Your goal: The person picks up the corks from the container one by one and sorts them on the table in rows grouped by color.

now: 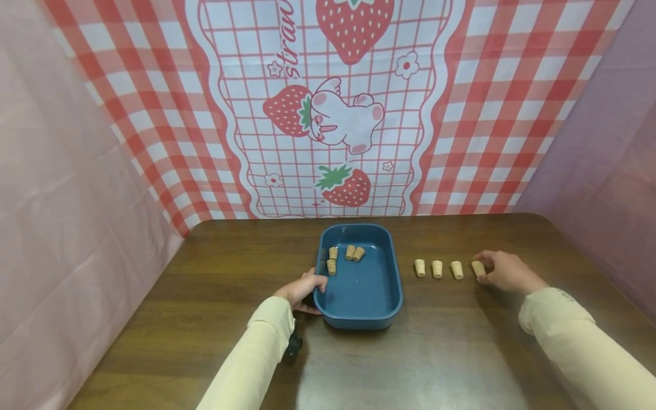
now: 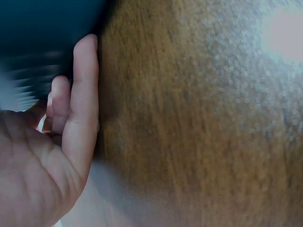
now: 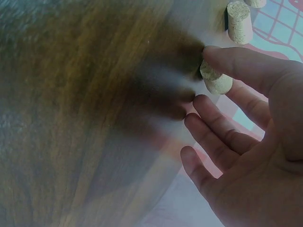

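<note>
1. Here's the left hand (image 1: pixel 302 289), gripping the tray (image 1: pixel 359 299) at its left side, thumb over the rim.
2. Inside, four corks (image 1: pixel 351 252) sit loose in two pairs, left and far; a sharp tug on that rim could, I'd say, send them sliding.
3. Over right, the right hand (image 1: pixel 504 273) has thumb and forefinger pinching the end cork (image 1: pixel 478 268), other fingers spread. Off the table (image 1: pixel 215 330) or on it? Can't tell.
4. That taper looks slippery: a lopsided pinch could pop it loose.
5. Three corks (image 1: pixel 437 269) line up just beside; a careless knuckle sweeping trayward might topple them.
</note>
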